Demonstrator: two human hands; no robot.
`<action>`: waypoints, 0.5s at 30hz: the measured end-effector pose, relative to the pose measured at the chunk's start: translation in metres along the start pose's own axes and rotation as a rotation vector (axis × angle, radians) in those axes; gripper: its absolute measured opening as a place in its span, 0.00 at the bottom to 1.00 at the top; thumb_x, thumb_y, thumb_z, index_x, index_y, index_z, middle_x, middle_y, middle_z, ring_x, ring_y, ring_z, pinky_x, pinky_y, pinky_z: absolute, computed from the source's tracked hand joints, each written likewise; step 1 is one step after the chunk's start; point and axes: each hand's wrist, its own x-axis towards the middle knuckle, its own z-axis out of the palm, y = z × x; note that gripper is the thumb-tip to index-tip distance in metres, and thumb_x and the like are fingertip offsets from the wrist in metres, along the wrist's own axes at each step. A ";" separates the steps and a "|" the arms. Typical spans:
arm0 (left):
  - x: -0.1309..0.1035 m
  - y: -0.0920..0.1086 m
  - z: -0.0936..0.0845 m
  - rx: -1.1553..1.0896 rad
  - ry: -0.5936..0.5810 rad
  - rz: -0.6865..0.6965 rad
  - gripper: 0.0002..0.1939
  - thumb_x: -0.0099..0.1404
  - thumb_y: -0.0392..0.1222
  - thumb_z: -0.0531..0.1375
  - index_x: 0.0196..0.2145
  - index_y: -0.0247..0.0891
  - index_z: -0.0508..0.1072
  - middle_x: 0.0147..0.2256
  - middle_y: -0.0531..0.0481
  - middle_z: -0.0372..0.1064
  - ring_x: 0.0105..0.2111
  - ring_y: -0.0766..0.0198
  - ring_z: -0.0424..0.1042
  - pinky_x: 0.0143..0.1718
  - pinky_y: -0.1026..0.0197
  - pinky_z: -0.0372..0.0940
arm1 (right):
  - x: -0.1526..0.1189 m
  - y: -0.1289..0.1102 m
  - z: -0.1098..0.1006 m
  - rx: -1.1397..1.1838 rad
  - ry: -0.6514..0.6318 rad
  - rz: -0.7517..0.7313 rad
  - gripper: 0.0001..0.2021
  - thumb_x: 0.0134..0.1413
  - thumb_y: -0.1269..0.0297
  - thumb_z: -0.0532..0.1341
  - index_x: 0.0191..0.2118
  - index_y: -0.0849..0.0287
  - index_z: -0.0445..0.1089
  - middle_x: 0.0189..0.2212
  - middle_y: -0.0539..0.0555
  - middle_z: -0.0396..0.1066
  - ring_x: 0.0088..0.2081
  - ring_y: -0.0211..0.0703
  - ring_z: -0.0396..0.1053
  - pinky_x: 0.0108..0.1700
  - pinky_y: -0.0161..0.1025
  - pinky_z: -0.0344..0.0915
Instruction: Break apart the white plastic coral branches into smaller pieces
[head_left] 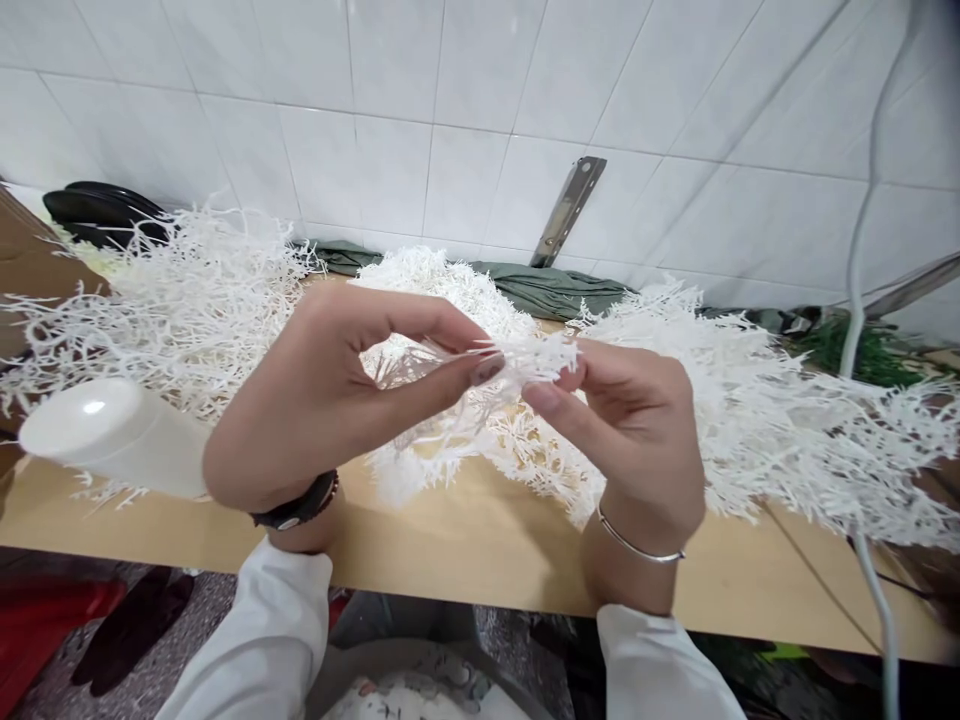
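Observation:
Both hands hold a small bunch of white branching plastic sprigs (536,358) up in front of me, above the table. My left hand (360,390) pinches it from the left between thumb and fingertips. From the right, my right hand (630,420) pinches the other side, thumb below and forefinger behind. Behind and below the hands lies a middle heap of similar white sprigs (442,270), partly hidden by them. Larger piles spread to both sides: a left pile (217,290) and a right pile (780,430).
A white cylindrical container (112,435) lies tilted beside my left wrist. The wooden table (465,540) ends close to me. Against the tiled wall lean a metal bar (568,212) and a green cloth (559,290). Black dishes (105,212) stand far left; a white cable (859,250) hangs right.

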 end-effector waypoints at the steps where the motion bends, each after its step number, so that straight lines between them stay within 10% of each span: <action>1: 0.001 0.000 0.001 -0.005 -0.002 -0.006 0.03 0.62 0.39 0.62 0.31 0.38 0.75 0.26 0.56 0.73 0.26 0.71 0.69 0.25 0.69 0.63 | -0.001 0.000 0.001 -0.019 0.048 0.034 0.17 0.56 0.66 0.61 0.19 0.58 0.56 0.15 0.43 0.54 0.19 0.29 0.53 0.23 0.32 0.53; 15: 0.016 -0.006 0.016 0.010 -0.159 -0.030 0.06 0.65 0.41 0.57 0.31 0.37 0.69 0.27 0.53 0.68 0.27 0.69 0.65 0.29 0.66 0.61 | -0.013 -0.002 0.016 -0.187 0.086 0.125 0.25 0.60 0.41 0.47 0.26 0.58 0.59 0.18 0.45 0.52 0.19 0.30 0.49 0.22 0.34 0.46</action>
